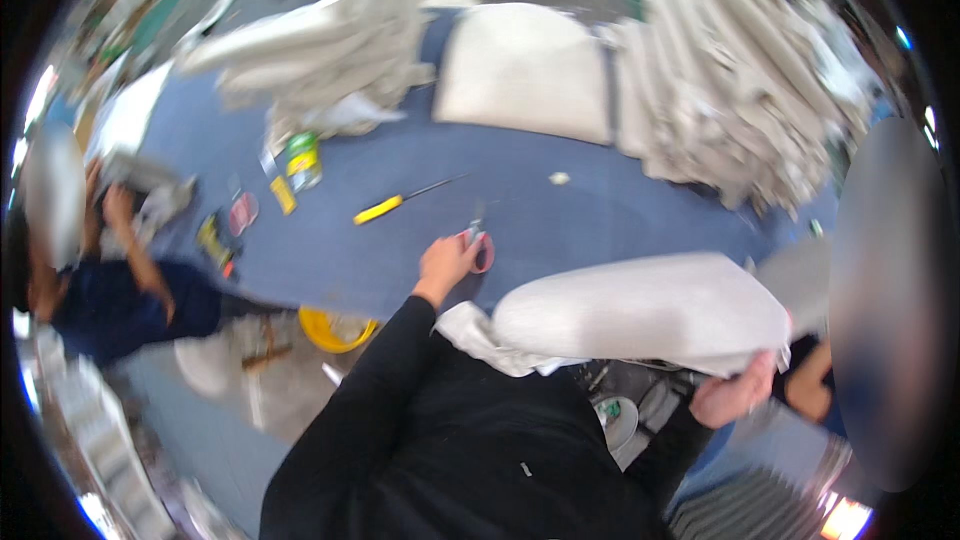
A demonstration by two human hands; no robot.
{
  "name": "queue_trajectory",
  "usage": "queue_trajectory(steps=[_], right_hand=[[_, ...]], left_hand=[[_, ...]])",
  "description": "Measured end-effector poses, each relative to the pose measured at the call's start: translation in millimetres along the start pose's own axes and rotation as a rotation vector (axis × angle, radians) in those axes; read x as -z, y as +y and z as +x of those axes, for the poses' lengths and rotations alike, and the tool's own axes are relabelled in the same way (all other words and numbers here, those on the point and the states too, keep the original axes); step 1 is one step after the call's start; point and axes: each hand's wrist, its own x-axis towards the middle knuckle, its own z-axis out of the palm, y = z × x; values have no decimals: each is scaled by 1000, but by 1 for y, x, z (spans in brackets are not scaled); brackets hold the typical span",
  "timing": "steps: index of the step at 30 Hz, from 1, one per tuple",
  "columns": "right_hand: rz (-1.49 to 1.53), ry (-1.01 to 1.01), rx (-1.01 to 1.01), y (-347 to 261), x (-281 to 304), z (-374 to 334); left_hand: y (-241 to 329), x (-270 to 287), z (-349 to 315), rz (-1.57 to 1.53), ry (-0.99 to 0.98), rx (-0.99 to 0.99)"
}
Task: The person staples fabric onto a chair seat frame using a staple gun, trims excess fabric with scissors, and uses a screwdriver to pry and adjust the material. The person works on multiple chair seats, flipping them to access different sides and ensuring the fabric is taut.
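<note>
The cushion (640,310) looks mostly covered, cloth (480,340) loose at its left; left fingers (464,248) grasp scissors (477,229), right fingers (763,364) its right end.

- No word, number or sign can be read anywhere in this view.
- The green-and-yellow container (303,161) on the blue desk (350,165) seems to wear a printed label, its colours plain enough, but the blur swallows any lettering.
- A small pale mark (526,469) stands on the front of the black top (460,440), too small to make out.
- The yellow-handled tool (380,211) and the flat yellow piece (282,194) by the container are likewise too blurred for any print to be read.
</note>
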Motion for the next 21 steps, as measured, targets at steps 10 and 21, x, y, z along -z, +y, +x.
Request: queue_trajectory(steps=[10, 21], right_hand=[[-97, -640, 162, -29, -51, 34], [-125, -983, 261, -31, -67, 49]], left_hand=[[-53, -6, 48, -431, -379, 277], [205, 186, -189, -781, -630, -760]])
